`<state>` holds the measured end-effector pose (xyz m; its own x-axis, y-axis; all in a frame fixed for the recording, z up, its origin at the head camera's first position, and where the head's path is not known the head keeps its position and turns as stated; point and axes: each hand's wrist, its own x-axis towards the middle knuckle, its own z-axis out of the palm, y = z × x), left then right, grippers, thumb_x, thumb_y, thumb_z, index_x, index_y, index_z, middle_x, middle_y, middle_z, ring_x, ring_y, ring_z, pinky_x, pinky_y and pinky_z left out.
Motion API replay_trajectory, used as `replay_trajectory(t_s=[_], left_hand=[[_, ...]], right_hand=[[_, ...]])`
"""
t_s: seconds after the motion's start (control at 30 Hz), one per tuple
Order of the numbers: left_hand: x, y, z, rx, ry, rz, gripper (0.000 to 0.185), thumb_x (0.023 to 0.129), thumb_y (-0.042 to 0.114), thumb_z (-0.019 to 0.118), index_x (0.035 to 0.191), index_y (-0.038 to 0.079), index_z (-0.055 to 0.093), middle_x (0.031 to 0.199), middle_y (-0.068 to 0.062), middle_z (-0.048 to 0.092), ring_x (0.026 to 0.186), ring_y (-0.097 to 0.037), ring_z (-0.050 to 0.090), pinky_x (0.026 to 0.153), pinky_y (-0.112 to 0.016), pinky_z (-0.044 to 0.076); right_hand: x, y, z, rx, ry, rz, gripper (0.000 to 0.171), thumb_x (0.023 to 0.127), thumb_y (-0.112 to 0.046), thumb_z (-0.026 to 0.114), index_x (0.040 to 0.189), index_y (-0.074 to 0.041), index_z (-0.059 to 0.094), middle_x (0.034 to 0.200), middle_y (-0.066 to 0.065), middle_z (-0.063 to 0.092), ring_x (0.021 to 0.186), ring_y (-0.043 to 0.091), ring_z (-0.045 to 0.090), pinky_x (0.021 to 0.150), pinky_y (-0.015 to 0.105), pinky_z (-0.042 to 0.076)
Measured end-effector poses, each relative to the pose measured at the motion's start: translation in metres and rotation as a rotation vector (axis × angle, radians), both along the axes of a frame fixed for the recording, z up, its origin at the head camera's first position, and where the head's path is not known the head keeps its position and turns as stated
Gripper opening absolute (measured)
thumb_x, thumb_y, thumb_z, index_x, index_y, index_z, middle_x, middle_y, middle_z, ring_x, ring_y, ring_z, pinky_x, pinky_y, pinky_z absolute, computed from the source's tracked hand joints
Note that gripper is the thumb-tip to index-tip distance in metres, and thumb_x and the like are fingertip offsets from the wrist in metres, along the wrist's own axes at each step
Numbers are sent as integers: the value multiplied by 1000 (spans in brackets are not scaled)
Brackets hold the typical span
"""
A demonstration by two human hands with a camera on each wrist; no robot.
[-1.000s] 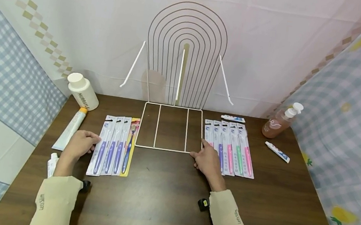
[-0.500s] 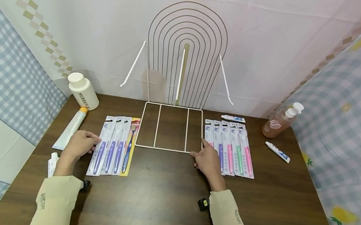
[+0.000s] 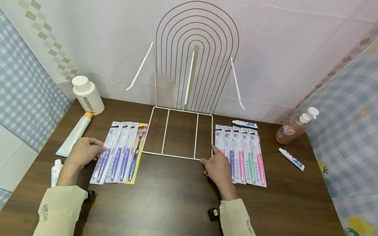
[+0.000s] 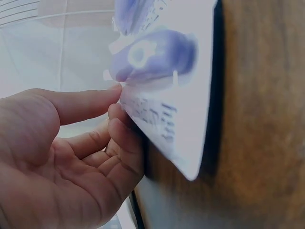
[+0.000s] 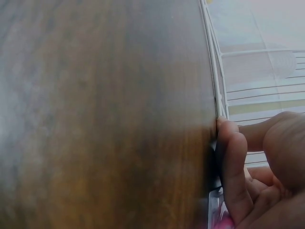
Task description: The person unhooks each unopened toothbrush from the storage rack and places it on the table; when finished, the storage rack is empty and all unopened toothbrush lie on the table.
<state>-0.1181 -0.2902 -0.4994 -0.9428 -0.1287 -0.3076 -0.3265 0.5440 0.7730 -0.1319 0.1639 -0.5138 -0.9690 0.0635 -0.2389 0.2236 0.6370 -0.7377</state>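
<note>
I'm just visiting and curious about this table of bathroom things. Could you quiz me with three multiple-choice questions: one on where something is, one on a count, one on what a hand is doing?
1. Where does the pump bottle stand?
A. far right of the table
B. inside the wire rack
C. beside the left hand

2. How many toothbrush packs lie in the right-hand row?
A. two
B. five
C. eight

3. What is the left hand doing?
A. lying flat on bare wood
B. squeezing the white bottle
C. pinching the edge of a purple toothbrush pack

Answers:
1 A, the head view shows it near the table's far right corner.
2 B, five packs lie side by side there.
3 C, the left wrist view shows thumb and fingers on the pack's lifted edge.
</note>
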Motion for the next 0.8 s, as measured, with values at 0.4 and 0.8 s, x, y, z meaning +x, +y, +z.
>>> replay_trajectory(t_s=[0.4,0.8], left_hand=[[3,1,-2,-7,8,-1,36,103,6,73,129,-20,69,82,1,75,72,-10,64,63,-24,57],[-2,10,3,18,131,59,37,110,10,69,136,-17,70,91,-12,80,67,-4,64,60,-23,56]], right_hand=[[0,-1,-3,11,16,-1,85,102,-15,87,173,3,43,73,6,72,49,11,62,47,28,49],[-2,0,-11,-29,14,14,87,101,-13,86,172,9,41,71,7,70,49,16,66,47,31,51]])
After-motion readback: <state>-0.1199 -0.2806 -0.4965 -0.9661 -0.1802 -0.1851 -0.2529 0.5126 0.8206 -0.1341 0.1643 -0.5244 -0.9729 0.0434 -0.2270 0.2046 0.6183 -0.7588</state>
